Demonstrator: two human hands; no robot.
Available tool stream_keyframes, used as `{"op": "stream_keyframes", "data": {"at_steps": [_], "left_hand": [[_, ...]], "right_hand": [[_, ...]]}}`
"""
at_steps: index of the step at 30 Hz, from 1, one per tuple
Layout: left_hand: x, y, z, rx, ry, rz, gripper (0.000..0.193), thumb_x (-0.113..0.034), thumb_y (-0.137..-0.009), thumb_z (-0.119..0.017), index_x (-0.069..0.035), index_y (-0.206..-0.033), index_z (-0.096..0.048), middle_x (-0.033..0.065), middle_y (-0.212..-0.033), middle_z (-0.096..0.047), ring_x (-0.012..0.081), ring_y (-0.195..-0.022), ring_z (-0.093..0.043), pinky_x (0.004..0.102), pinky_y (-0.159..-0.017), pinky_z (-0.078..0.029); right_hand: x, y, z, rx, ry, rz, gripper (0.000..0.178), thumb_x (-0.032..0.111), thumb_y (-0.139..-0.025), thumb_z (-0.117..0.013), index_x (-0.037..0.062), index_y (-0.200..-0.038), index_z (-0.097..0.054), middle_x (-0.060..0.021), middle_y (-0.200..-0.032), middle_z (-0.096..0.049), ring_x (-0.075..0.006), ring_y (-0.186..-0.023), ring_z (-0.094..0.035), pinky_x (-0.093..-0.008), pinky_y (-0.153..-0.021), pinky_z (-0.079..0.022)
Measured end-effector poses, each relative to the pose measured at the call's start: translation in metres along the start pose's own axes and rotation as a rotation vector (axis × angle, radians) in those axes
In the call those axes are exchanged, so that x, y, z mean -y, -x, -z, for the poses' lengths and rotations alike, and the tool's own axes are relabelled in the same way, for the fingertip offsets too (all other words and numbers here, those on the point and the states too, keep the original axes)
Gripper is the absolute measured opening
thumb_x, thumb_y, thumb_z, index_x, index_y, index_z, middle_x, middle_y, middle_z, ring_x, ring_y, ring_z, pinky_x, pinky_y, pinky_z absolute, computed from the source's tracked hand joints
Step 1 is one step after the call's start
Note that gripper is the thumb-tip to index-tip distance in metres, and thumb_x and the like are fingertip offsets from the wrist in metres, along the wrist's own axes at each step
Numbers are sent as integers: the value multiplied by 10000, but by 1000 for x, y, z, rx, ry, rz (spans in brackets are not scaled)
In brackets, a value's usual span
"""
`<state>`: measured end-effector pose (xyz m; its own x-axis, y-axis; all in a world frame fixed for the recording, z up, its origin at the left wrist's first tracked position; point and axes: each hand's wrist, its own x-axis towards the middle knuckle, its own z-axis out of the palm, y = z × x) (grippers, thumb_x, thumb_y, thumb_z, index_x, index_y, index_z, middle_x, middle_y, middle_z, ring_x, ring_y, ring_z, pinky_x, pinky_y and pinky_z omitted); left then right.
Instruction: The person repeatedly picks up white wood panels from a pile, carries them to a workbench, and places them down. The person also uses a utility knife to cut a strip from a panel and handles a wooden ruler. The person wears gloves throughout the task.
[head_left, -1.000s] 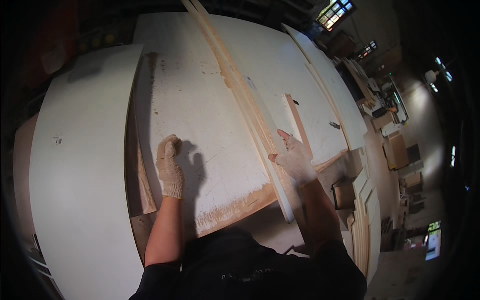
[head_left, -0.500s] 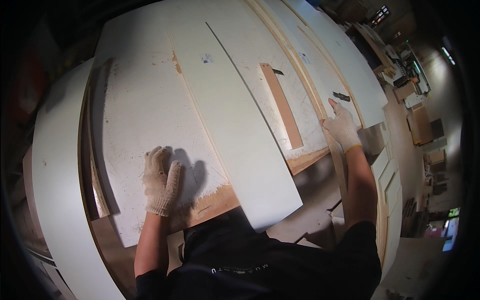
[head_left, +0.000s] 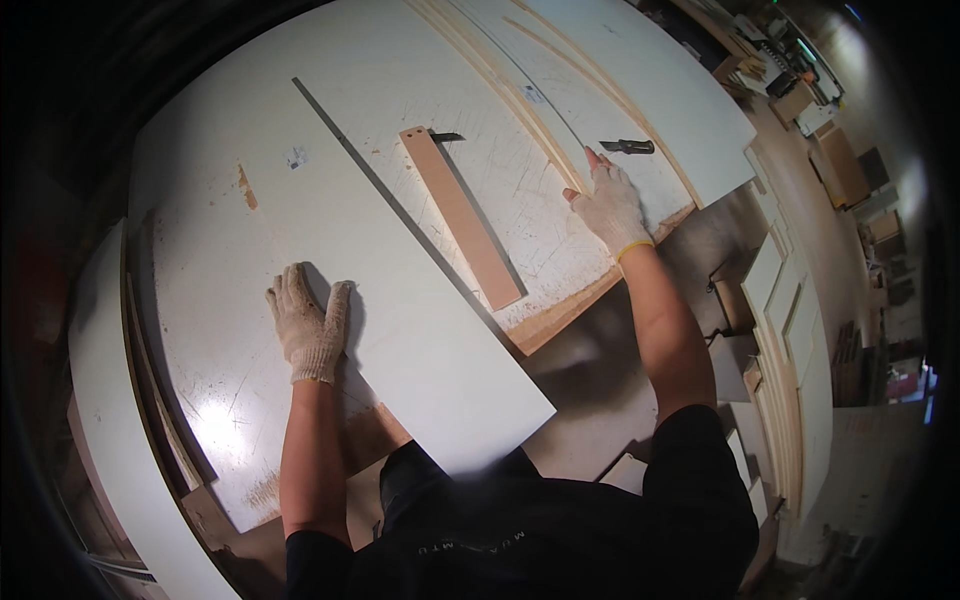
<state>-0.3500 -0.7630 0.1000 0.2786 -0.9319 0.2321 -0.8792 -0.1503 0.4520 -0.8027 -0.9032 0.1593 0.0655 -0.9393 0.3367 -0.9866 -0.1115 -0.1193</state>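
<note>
My left hand (head_left: 308,325), in a pale knit glove, lies with its fingers stretched out on the scuffed white worktop (head_left: 205,330). Its thumb reaches the left edge of a long white panel (head_left: 420,330), whose near end juts over the worktop's front edge toward my body. At the right, my gloved right hand (head_left: 612,208) grips the near end of a long, pale wood-edged strip (head_left: 520,110), with thumb and forefinger on either side. Just beyond that hand lies a dark utility knife (head_left: 628,147). Between panel and strip rests a brown board strip (head_left: 460,220).
A dark blade-like tool (head_left: 447,136) pokes out beside the brown strip. Another white panel (head_left: 690,110) lies at the far right, with a thin curved wood strip along it. A white board (head_left: 110,400) stands left of the worktop. Panelled doors (head_left: 785,300) lean at the right.
My view has shifted right. The wood-edged strip has slid away from me, its near end now at my right hand. The long white panel has moved left, nearer my left hand.
</note>
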Motion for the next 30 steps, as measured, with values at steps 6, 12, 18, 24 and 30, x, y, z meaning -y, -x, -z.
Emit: {"op": "stream_keyframes", "data": {"at_steps": [6,12,18,24,30], "left_hand": [[4,9,1,38,-14,3,757,-422,-935,-727,42,-1478,-475,233,-1483,-541,427,-1456,-436,530,-1300,-241],[10,23,2,-24,221,13,775,-348,-951,-736,67,-1525,-422,240,-1480,-549,417,-1461,-442,505,-1244,-345],[-26,23,26,17,1390,484,589,-262,-966,-728,52,-1424,-531,201,-1375,-632,318,-1254,-624,427,-1075,-527],[-100,27,22,295,1840,653,293,-64,-962,-653,65,-1224,-633,178,-1195,-708,299,-1088,-705,424,-1001,-587],[-246,5,-9,382,1792,330,232,-39,-942,-650,75,-1142,-675,186,-1063,-731,297,-943,-735,427,-856,-643]], "right_hand": [[93,275,28,-276,-729,-349,474,133,-970,-722,57,-1399,-536,-104,-1268,-586,-251,-1181,-591,-404,-1034,-491],[176,379,17,653,-1856,-1079,373,232,-1084,-575,23,-1393,-562,-87,-1341,-645,-173,-1213,-612,-343,-1054,-488],[212,313,64,458,-2184,-822,523,143,-954,-681,-41,-1421,-537,-160,-1347,-649,-273,-1255,-628,-429,-1067,-514],[166,308,102,227,-2279,-719,662,94,-846,-726,-39,-1452,-498,-163,-1363,-637,-331,-1258,-647,-472,-1066,-546],[56,284,116,273,-2267,-539,729,160,-841,-770,87,-1513,-495,-130,-1434,-589,-349,-1345,-569,-570,-966,-577]]}}
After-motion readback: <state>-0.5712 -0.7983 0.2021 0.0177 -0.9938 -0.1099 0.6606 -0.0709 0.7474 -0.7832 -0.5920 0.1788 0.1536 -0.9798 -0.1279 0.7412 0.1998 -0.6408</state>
